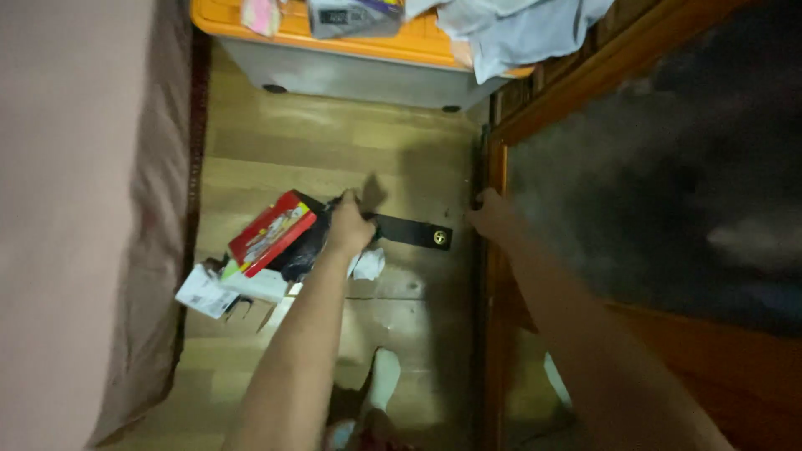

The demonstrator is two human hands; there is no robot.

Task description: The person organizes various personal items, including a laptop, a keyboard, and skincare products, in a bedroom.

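Near the middle of the frame, the left hand (349,224) is closed around one end of a flat black strap with a round gold emblem (411,231), which lies across the pale wooden floor (334,142). Just left of it sits a red rectangular cardboard box (272,231) among white papers (205,292). The right hand (491,215) rests against the brown wooden frame edge (494,167), fingers curled; whether it grips anything cannot be told.

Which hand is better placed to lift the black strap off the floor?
Left. The left hand is already on the black strap beside the red box. The right hand rests on the wooden frame, away from it.
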